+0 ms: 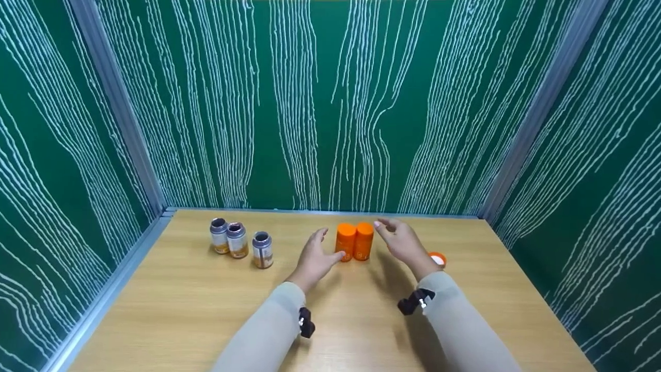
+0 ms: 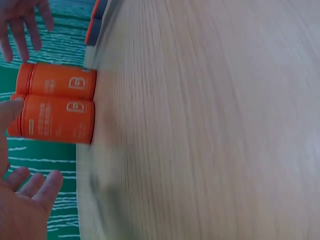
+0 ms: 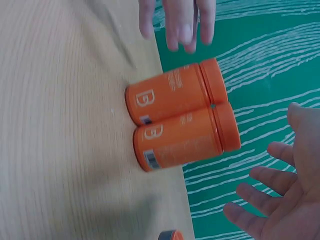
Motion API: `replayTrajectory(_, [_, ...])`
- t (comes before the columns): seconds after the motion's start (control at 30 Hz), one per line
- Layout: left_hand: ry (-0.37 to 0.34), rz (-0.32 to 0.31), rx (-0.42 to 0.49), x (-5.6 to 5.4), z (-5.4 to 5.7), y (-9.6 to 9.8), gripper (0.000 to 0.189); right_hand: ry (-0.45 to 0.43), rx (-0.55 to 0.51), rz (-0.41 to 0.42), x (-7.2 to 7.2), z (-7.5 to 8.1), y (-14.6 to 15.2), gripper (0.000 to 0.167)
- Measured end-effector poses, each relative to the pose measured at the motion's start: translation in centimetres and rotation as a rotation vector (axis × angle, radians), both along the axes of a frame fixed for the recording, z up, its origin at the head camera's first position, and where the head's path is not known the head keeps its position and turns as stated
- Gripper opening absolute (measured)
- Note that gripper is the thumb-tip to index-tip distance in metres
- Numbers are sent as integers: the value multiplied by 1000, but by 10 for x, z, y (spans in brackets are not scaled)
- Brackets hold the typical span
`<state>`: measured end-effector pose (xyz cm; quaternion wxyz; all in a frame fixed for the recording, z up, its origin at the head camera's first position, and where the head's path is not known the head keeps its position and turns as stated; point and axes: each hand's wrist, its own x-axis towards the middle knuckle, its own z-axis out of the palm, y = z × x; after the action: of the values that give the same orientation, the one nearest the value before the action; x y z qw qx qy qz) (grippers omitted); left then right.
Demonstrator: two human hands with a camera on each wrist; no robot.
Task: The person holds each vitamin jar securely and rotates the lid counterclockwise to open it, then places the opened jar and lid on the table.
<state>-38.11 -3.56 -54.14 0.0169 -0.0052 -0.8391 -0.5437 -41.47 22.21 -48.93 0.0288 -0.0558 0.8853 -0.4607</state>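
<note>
Two orange bottles with orange lids stand upright, side by side and touching: a left bottle [image 1: 345,243] and a right bottle [image 1: 364,242]. My left hand [image 1: 315,261] is just left of them, fingers spread. Its thumb overlaps the left bottle in the head view; whether it touches cannot be told. On the other side, my right hand [image 1: 403,243] hovers apart from the right bottle with its fingers loosely extended. The right wrist view shows pale lettering on both bottles [image 3: 165,95], and the right hand [image 3: 285,195] holds nothing there.
Three open, lidless jars [image 1: 237,241] with greyish necks stand at the left of the wooden table [image 1: 351,320]. An orange lid with a white inside [image 1: 437,259] lies behind the right wrist. Green panels with white lines [image 1: 330,129] enclose the table's back and sides.
</note>
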Motion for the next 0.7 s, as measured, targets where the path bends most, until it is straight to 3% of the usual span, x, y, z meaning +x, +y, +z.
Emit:
replayTrajectory(0.27, [-45,-54,30,-4,-7,21,112,0,-5,8,7,6,-13,83])
replayTrajectory(0.37, [-31,-73,70,-4,-8,22,114,19,6,10,9,5,-15,82])
replayTrajectory(0.5, [3,-72,81,-3,-8,22,112,38,3,15,10,4,-16,81])
replayTrajectory(0.7, [11,-40,-13,-4,-11,27,96,5,-26,0,10,1,-15,83])
